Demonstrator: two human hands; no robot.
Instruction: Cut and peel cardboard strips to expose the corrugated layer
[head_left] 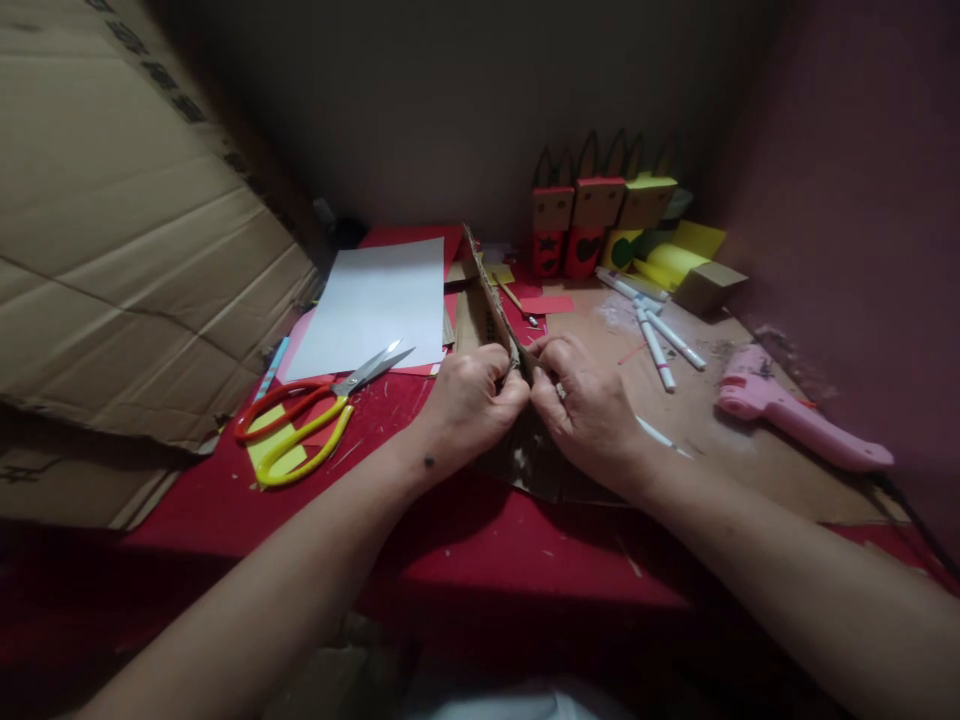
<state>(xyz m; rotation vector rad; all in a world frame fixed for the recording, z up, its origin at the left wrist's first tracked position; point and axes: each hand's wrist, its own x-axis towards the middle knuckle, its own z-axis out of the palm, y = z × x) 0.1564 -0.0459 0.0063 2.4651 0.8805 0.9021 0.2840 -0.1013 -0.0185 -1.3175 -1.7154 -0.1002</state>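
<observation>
Looks like a piece of brown cardboard (490,288), seen almost edge-on, with a rough, ragged rim. Stands up on end, pinched at the near end, close to the middle of the near edge of the red-covered table (465,520). Runs toward the far edge, veering slightly left. Fades into shadow below.

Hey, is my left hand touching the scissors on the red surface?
Apart. The head view shows a strip of the red surface between the left hand and the scissors; the hand pinches the cardboard instead.
</observation>
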